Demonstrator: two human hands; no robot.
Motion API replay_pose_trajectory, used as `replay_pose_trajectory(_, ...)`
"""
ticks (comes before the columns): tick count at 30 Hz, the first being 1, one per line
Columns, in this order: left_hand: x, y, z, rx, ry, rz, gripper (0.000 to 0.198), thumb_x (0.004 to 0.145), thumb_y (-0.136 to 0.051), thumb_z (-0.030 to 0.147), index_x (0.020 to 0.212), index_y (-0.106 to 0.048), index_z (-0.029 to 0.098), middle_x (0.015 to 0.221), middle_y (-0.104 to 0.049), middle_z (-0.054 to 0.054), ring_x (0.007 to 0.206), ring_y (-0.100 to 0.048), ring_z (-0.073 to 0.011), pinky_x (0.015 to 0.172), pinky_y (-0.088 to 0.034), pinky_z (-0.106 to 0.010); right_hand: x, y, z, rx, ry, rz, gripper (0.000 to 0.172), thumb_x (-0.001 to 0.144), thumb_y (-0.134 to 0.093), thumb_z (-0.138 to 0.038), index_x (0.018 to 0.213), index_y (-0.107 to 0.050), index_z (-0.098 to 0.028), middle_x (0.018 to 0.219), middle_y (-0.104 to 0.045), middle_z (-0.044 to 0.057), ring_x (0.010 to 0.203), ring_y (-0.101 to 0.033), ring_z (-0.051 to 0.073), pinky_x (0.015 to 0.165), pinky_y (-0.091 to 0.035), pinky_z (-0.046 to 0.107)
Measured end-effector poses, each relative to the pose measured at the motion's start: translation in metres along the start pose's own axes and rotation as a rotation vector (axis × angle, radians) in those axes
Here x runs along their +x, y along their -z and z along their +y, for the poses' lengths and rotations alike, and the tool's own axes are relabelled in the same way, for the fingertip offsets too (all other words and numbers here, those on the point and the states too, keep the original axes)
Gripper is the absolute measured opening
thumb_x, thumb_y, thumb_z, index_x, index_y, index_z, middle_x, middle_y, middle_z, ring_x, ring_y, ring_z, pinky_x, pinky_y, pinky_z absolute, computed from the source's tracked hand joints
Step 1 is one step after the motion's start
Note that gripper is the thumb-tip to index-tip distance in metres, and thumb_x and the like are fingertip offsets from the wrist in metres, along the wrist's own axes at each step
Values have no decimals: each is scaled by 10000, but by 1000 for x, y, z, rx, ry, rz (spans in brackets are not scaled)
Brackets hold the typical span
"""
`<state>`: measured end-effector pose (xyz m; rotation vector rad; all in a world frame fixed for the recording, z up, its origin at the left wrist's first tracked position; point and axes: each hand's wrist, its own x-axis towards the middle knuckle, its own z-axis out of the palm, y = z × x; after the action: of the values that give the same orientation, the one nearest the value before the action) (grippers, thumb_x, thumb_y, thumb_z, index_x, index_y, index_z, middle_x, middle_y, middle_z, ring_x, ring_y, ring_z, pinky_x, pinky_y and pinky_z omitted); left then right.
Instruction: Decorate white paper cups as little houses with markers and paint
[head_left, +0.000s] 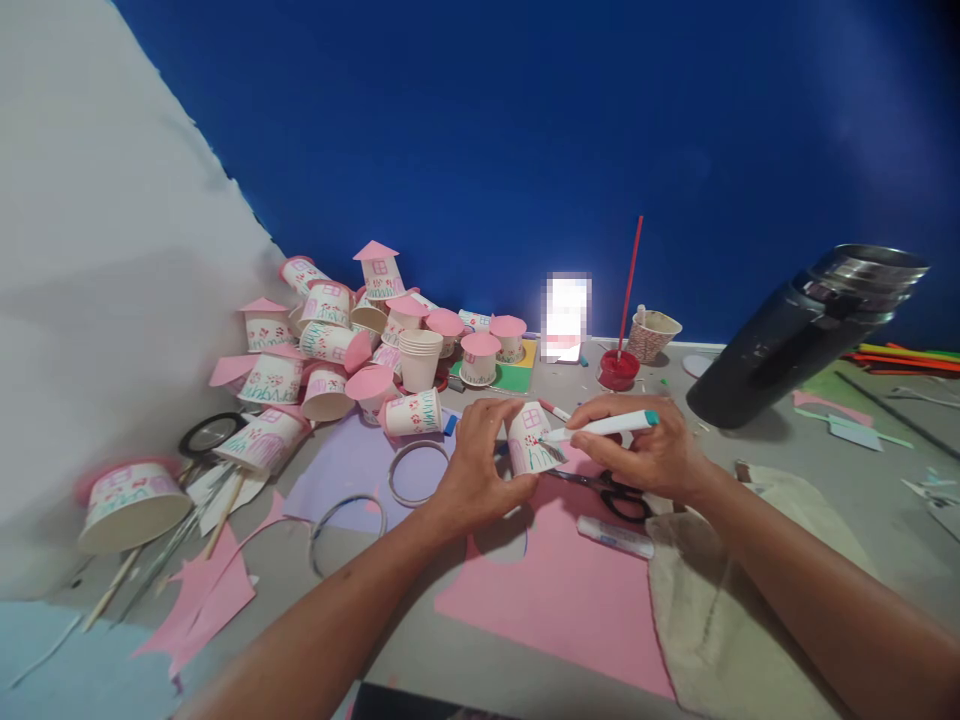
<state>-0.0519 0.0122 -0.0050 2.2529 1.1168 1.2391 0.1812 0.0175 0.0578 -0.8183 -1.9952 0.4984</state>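
My left hand (pixel 484 465) grips a small white paper cup (pixel 531 438), fingers and thumb around its far and near ends. Pink window marks, red dots and green grass-like strokes cover the cup's side. In my right hand (pixel 649 448) is a white marker with a green end (pixel 611 426), held like a pen. Its tip points at the cup's side, by the drawing; whether it touches I cannot tell. Beneath my hands lie pink paper (pixel 555 610), black-handled scissors (pixel 622 495) and a white glue tube (pixel 615 537).
Decorated paper cups with pink cone roofs (pixel 480 345) are heaped at the left. A stack of plain cups (pixel 420 360) stands among them. Tape rings (pixel 418 474) lie on purple paper. At right a black flask (pixel 795 345) leans near a cloth (pixel 750 590). A red pot (pixel 619 370) holds a stick.
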Motion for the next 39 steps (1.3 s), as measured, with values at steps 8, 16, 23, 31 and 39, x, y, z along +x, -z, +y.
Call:
replay_pose_trajectory(8,0,0,0,-3,20,-23,735,702,-729,105,1382,-498,265,1353,-582,-107,1286,-554,-340,1101,-465,-548,-2,3,3,8,-38,14,89,886,-709,-195,863,-795,-198,774,-798,21,577,-643,114,536,-489,212)
replay_pose_trajectory(16,1,0,2,-7,8,-24,730,698,-733,105,1372,-508,272,1335,-594,-98,1264,-565,-336,1087,-470,-542,-1,3,0,15,-41,4,79,874,-725,-210,845,-797,-193,755,-797,28,581,-657,129,548,-503,227)
replay_pose_trajectory(23,0,1,0,-12,17,-25,705,722,-749,152,1381,-522,255,1346,-593,-117,1270,-567,-347,1091,-469,-548,-1,3,-1,-3,-38,-16,98,868,-702,-212,839,-792,-188,736,-786,28,564,-640,128,541,-498,231)
replay_pose_trajectory(31,0,-2,-2,-23,-6,-25,710,722,-740,142,1386,-510,247,1329,-584,-116,1258,-572,-338,1088,-472,-550,-2,1,-2,-17,-38,-53,112,881,-690,-219,833,-788,-192,719,-768,15,533,-595,110,524,-479,226)
replay_pose_trajectory(39,-2,-2,-2,-17,15,-43,717,729,-758,162,1392,-509,271,1331,-581,-113,1270,-568,-349,1097,-469,-575,-2,1,0,-33,-46,-70,115,898,-696,-248,833,-780,-206,723,-771,22,534,-603,126,531,-500,242)
